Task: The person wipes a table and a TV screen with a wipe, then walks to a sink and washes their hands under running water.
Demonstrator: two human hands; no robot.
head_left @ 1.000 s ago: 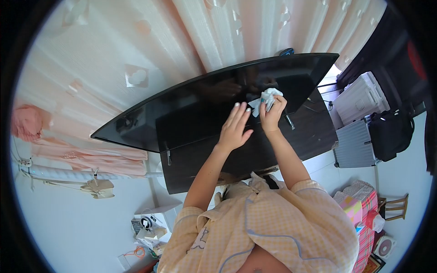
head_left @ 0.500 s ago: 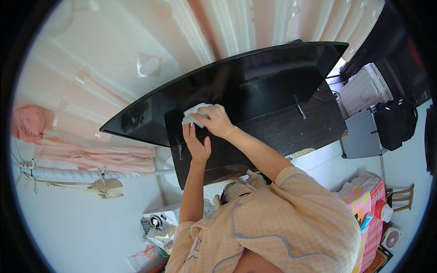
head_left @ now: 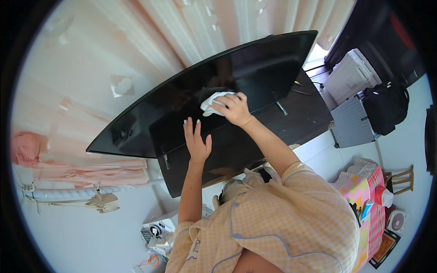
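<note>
Wide black flat-screen TV [head_left: 255, 59]: upright on dark wooden cabinet [head_left: 300, 109], apparently for support | left hand [head_left: 197, 149]: open, empty, near TV's lower edge, contact unclear | right hand [head_left: 236, 110]: grasping crumpled white cloth [head_left: 210, 105] against TV, likely bunched for grip

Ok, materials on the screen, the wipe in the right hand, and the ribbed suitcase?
Screen: glossy black glass or plastic, can't tell which; it mirrors the room.
Wipe in the right hand: matte white, thin cloth or paper, judging by its soft crumples.
Suitcase: hard silver-grey shell, likely plastic, possibly metal; its ribs run straight and its sides look rigid.
</note>
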